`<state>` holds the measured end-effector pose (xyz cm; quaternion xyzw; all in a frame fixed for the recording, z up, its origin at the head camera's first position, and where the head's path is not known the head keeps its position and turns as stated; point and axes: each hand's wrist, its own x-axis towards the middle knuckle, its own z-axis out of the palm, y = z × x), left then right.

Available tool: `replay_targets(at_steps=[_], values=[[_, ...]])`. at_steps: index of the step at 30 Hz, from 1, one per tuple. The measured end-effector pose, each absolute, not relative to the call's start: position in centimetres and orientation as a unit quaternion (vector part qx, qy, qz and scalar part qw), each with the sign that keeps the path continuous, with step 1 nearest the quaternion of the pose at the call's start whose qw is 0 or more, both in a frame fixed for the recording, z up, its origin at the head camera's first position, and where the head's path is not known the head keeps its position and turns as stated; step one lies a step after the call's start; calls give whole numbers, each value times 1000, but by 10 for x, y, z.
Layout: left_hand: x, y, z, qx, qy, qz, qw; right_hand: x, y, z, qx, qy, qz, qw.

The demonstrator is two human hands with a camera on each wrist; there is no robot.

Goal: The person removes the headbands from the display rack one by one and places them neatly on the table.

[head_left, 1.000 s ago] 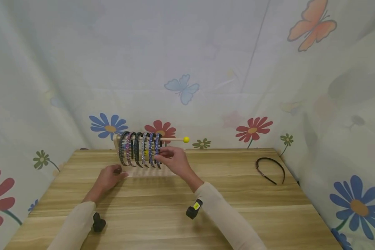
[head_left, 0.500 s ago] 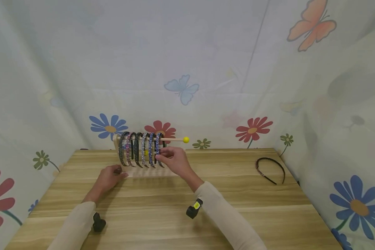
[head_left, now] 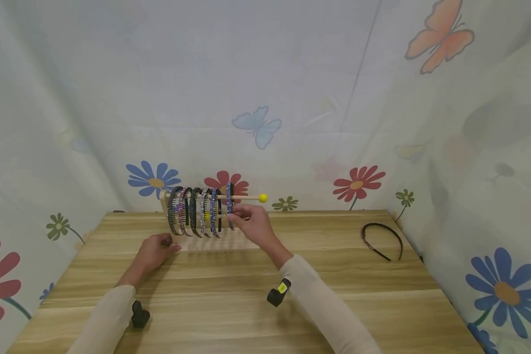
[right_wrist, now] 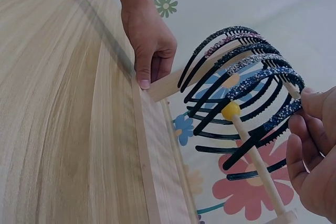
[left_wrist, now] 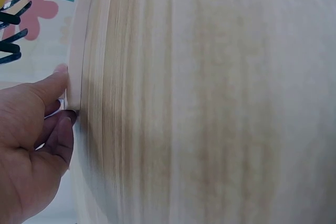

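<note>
A wooden headband rack [right_wrist: 167,169] stands at the table's back left, with several glittery black headbands [head_left: 194,211] hung along its upper rod. My right hand [head_left: 256,226] pinches the rightmost one, a headband with blue sparkles [right_wrist: 283,115], between thumb and fingers. That headband still encircles the rod, set apart from the others. At the rack's left end, my left hand [left_wrist: 31,145] grips the edge of the base, thumb on one side and fingers curled at the other. The right wrist view also has the left hand's thumb on the base corner.
Another black headband [head_left: 366,239] with a sparkly section lies on the right of the wooden table [head_left: 230,314]. A yellow ball [head_left: 263,198] caps the rack's upper rod; a second yellow ball [head_left: 207,216] shows among the headbands. A flower-printed cloth [head_left: 301,157] hangs behind.
My right hand has moved slightly right, sliding the blue-sparkled headband along the rod away from the others. My left hand has stayed at the rack's base.
</note>
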<state>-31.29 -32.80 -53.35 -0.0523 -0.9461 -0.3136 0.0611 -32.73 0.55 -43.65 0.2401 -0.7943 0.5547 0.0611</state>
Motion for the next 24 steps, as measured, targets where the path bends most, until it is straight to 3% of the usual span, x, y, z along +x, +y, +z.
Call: replay_targets(at_steps=[24], values=[[-313,-328,-533,-53,-946,-316,53,-331,24,-418,249,-781,562,113]])
